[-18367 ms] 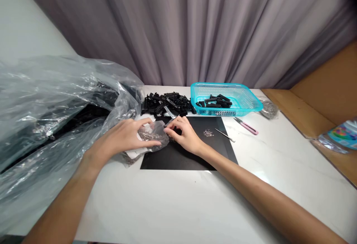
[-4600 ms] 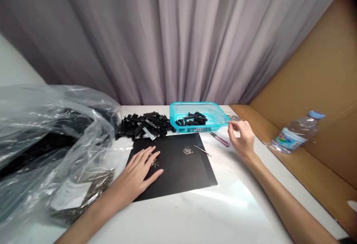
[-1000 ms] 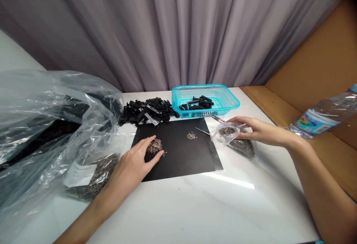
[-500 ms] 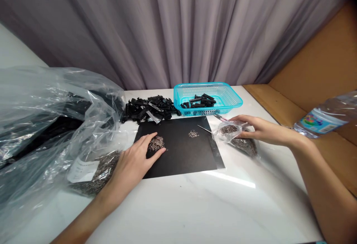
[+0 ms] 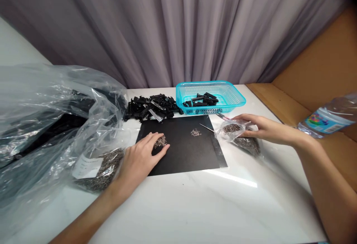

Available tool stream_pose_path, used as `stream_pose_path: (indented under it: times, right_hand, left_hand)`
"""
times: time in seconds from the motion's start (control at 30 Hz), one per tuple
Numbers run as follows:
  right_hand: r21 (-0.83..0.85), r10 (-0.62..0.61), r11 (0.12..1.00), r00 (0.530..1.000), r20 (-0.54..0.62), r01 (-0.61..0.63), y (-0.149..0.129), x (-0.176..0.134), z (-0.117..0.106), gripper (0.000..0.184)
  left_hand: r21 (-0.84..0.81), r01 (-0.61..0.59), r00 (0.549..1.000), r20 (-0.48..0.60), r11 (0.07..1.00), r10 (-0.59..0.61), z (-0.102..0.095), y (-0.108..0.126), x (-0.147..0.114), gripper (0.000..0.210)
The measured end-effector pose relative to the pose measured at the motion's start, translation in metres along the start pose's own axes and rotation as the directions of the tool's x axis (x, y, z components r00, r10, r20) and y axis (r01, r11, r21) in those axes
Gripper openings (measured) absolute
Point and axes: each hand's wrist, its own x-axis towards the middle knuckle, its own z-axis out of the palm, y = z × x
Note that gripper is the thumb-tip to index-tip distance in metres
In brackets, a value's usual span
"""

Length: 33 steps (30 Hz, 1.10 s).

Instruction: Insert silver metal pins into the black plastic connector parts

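My left hand (image 5: 143,153) rests on the black mat (image 5: 184,158), thumb and fingers apart around a pile of small screws (image 5: 161,141). Its fingers partly cover the pile. To the right on the mat lies a smaller cluster of screws (image 5: 196,132). My right hand (image 5: 255,125) grips the top of a clear plastic bag of screws (image 5: 248,143), which sits on the table beside the mat. Tweezers (image 5: 206,128) lie at the mat's right edge, their tips pointing left and their rear end hidden by the bag.
Behind the mat are a heap of black plastic parts (image 5: 153,107) and a blue basket (image 5: 240,100) with more such parts. Large clear bags (image 5: 92,125) and a labelled bag of screws (image 5: 108,169) crowd the left. A plastic bottle (image 5: 325,121) and cardboard (image 5: 290,104) stand right.
The view has shifted slightly, moving the table things a little to the right. My left fingers now cover more of the screw pile. My right hand stays on the bag.
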Motion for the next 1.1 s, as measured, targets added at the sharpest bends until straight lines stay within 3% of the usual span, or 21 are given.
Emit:
stream_pose_path:
  times: [0.13,0.3,0.47,0.6,0.77,0.83,0.9,0.97,1.1]
  right_hand:
    - [-0.001,0.002,1.000,1.000,-0.010,-0.002,-0.001,0.000,0.000,0.065]
    - [0.026,-0.020,0.999,1.000,0.000,0.020,-0.005,-0.001,-0.003,0.066]
    - [0.112,-0.050,0.993,0.999,0.008,0.049,-0.004,-0.005,-0.008,0.064]
    - [0.159,-0.097,0.983,0.995,0.013,0.094,-0.005,-0.009,-0.013,0.058]
    - [0.184,-0.127,0.975,0.992,0.003,0.125,-0.006,-0.009,-0.015,0.053]
    - [0.191,-0.132,0.973,0.991,0.005,0.129,-0.005,-0.008,-0.015,0.052]
    - [0.193,-0.131,0.973,0.991,0.006,0.127,-0.004,-0.007,-0.015,0.050]
    - [0.201,-0.138,0.970,0.990,0.007,0.133,-0.004,-0.006,-0.015,0.048]
    - [0.236,-0.170,0.959,0.985,0.023,0.160,-0.003,-0.003,-0.016,0.047]
  left_hand:
    - [-0.046,0.023,1.000,0.004,0.999,-0.023,-0.002,-0.005,0.002,0.038]
    - [-0.065,0.095,0.995,-0.020,0.993,-0.097,-0.005,-0.005,0.003,0.064]
    - [-0.033,0.084,0.996,0.010,0.996,-0.083,-0.003,-0.008,0.002,0.050]
    - [-0.045,-0.069,0.997,0.016,0.997,0.070,-0.004,-0.019,0.004,0.052]
    - [-0.009,-0.265,0.964,-0.028,0.964,0.264,-0.001,-0.030,0.012,0.060]
    - [-0.002,-0.347,0.936,-0.057,0.938,0.346,-0.001,-0.023,0.017,0.057]
    - [-0.004,-0.470,0.881,-0.062,0.883,0.469,-0.002,-0.008,0.026,0.047]
    - [-0.026,-0.592,0.806,-0.041,0.805,0.591,-0.001,0.016,0.038,0.038]
    - [-0.080,-0.692,0.722,-0.069,0.717,0.689,0.007,0.068,0.078,0.034]
